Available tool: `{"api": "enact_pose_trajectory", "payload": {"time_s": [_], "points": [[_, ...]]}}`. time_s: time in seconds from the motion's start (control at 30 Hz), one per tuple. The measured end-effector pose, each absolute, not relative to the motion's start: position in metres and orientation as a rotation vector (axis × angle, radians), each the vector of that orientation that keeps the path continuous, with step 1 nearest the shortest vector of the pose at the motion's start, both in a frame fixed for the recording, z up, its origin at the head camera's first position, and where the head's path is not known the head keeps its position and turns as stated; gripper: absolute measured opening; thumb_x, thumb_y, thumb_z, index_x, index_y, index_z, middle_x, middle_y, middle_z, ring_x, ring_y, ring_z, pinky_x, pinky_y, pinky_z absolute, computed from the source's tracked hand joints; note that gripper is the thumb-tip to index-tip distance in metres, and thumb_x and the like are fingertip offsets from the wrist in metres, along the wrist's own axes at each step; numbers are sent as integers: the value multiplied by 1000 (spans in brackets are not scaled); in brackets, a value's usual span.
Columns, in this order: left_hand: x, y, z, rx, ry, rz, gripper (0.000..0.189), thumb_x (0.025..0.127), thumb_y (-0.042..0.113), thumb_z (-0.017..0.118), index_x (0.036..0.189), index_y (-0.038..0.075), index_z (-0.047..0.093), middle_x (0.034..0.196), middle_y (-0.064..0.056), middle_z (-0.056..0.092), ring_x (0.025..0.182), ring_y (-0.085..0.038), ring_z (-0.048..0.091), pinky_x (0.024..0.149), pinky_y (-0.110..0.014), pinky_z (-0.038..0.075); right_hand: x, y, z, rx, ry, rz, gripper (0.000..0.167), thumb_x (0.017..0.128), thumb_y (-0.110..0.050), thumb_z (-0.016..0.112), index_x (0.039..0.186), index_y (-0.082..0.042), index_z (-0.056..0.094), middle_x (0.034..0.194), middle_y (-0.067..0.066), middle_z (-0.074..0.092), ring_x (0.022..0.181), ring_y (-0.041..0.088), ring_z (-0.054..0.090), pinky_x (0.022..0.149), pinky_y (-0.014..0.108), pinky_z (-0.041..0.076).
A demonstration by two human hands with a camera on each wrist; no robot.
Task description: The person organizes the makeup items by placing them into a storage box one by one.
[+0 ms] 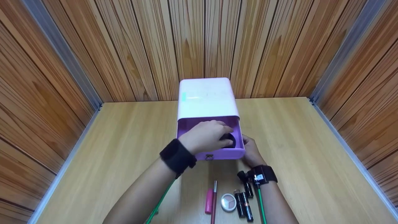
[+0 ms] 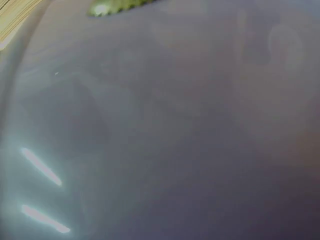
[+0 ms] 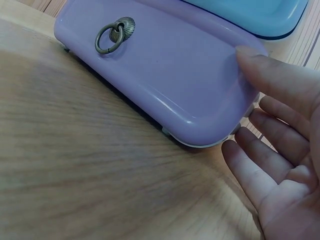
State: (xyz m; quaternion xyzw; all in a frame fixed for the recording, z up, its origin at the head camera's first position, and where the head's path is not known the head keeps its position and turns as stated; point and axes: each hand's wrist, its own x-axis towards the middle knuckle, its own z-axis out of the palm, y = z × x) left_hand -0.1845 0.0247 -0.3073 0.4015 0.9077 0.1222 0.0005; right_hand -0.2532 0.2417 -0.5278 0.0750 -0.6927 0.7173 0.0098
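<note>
A small box with a pale lid-like top [image 1: 206,98] stands with its purple drawer [image 1: 222,153] pulled out toward me. My left hand [image 1: 206,135] reaches over the drawer front and grips a black round case [image 1: 231,140] inside, partly hidden by the fingers. At the drawer's right front corner, my right hand [image 1: 250,149] holds the edge, its thumb [image 3: 265,67] on the front panel and its other fingers along the side. A brass ring pull [image 3: 111,39] hangs on the drawer front. The left wrist view is filled by the blurred drawer front [image 2: 150,125].
Nearer me on the wooden table [image 1: 124,161] lie a pink tube [image 1: 209,201], a slim pencil [image 1: 214,199], a round pale compact [image 1: 228,202] and several black tubes [image 1: 240,203]. Wood-panelled walls [image 1: 205,40] enclose the back and sides.
</note>
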Motion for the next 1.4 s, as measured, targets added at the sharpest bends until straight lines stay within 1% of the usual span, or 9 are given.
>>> {"api": "enact_pose_trajectory", "payload": {"time_s": [0.07, 0.2, 0.47, 0.63, 0.83, 0.93, 1.07, 1.23, 1.4], "points": [[-178, 20, -304, 1304, 2895, 418, 37, 96, 34, 62, 125, 11, 67, 115, -3, 67, 103, -14, 63, 88, -30, 50, -254, 242, -528, 236, -2154, 2233, 25, 88, 1, 62, 112, 0, 69, 102, 15, 68, 90, 22, 61, 78, 31, 52], [-163, 7, -300, 1422, 2968, 544, 37, 95, 32, 63, 123, 8, 67, 116, -4, 67, 106, -15, 63, 90, -29, 50, -255, 244, -529, 207, -2161, 2211, 26, 87, 0, 63, 112, -2, 70, 102, 14, 69, 91, 22, 61, 79, 32, 52], [-129, -14, -314, 1800, 3074, 964, 21, 89, 14, 70, 108, 5, 72, 109, -8, 69, 102, -18, 64, 91, -26, 49, -255, 246, -530, 240, -2128, 2260, 26, 89, -1, 62, 114, -2, 70, 106, 16, 68, 98, 25, 62, 88, 36, 51], [-113, -22, -338, 1884, 3056, 1156, 17, 86, 8, 72, 103, 4, 72, 103, -8, 70, 94, -17, 66, 86, -23, 51, -254, 246, -529, 234, -2150, 2220, 27, 89, 0, 62, 115, -3, 70, 107, 15, 68, 99, 25, 62, 89, 36, 50], [-99, -32, -374, 1718, 3031, 1258, 16, 88, 11, 72, 103, 8, 73, 100, -3, 70, 96, -13, 65, 87, -22, 50, -253, 245, -528, 237, -2163, 2228, 27, 90, -1, 61, 115, -4, 70, 108, 15, 68, 101, 26, 60, 90, 36, 49], [-94, -35, -394, 1556, 2989, 1368, 14, 88, 12, 72, 102, 9, 72, 97, -1, 70, 88, -9, 64, 79, -18, 51, -253, 244, -528, 231, -2163, 2231, 26, 89, -1, 63, 115, -3, 70, 107, 15, 68, 100, 25, 61, 90, 35, 49], [-90, -35, -418, 1223, 2808, 1562, 23, 94, 18, 66, 114, 7, 67, 96, -2, 69, 81, -7, 63, 68, -18, 52, -252, 243, -528, 223, -2144, 2245, 25, 88, -1, 63, 112, -3, 71, 106, 15, 68, 98, 24, 61, 89, 36, 50], [-88, -29, -432, 900, 2595, 1711, 41, 97, 29, 60, 129, 4, 59, 100, -1, 68, 84, -9, 63, 70, -25, 55, -252, 242, -528, 231, -2151, 2231, 25, 88, -1, 62, 112, -3, 71, 105, 14, 69, 98, 24, 61, 89, 34, 50], [-94, -23, -434, 652, 2458, 1818, 41, 95, 20, 63, 130, -1, 58, 94, -2, 69, 78, -13, 64, 69, -28, 54, -253, 241, -527, 223, -2179, 2211, 27, 89, 0, 61, 114, -4, 70, 107, 13, 69, 100, 24, 61, 90, 34, 49]]}}
